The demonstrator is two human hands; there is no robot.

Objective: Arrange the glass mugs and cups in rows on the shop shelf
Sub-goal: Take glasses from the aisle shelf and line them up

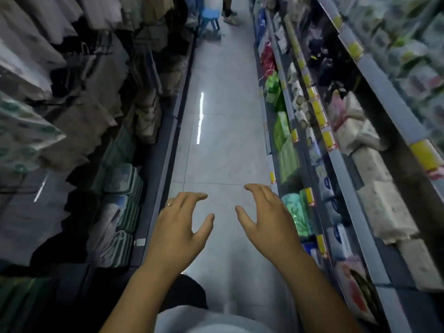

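No glass mugs or cups show in this view. I look down a narrow shop aisle. My left hand (179, 227) and my right hand (266, 219) are held out in front of me over the tiled floor, palms facing each other, fingers loosely curved and apart. Neither hand holds or touches anything. A ring sits on a finger of my left hand.
Shelves (341, 162) on the right carry packaged goods with yellow price tags. The left side holds hanging clothes (91, 99) and stacked green-and-white packs (120, 200). A pale tiled floor (223, 111) runs ahead. At the far end stand a blue stool (210, 18) and a person's feet (229, 16).
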